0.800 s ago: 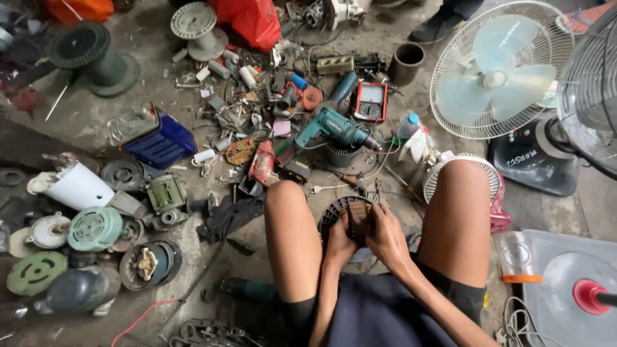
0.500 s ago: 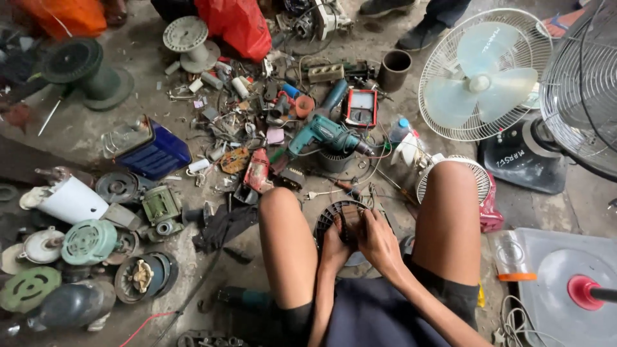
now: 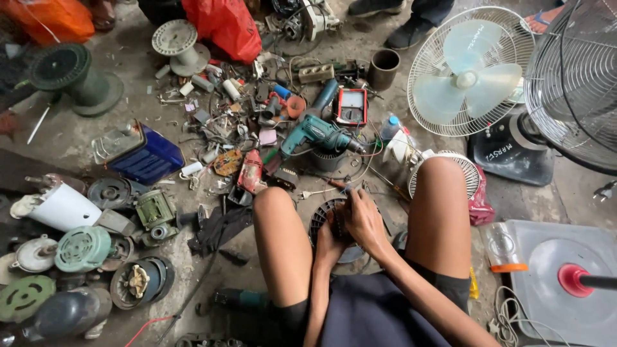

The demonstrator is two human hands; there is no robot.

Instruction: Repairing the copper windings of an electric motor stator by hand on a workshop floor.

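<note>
Hands low centre, between our two bare knees, both on a dark round fan motor cover that sits on the floor. Right hand lies over the cover's 3 o'clock side, fingers curled down onto a small part at its middle; grip closed on that part, though we can't tell what the part is. Left hand comes up from 6 o'clock under the cover's lower edge, fingers wrapped on the rim, grip closed on the cover.

Around it:
- teal power drill at 12 o'clock of the hands, lying on its side, well apart
- red-framed meter just past the drill, at 1 o'clock
- screwdriver on the floor just above the cover, near our fingers
- white fan with pale blue blades at 2 o'clock, face up; a second, darker fan cage at the right edge
- blue box at 10 o'clock, well apart
- row of old motors and green motor caps at 9 o'clock, along the left edge
- red bag at 11 o'clock, far end of the floor
- grey fan base with a red knob at 4 o'clock

Floor between all this is littered with small parts and wires.
</note>
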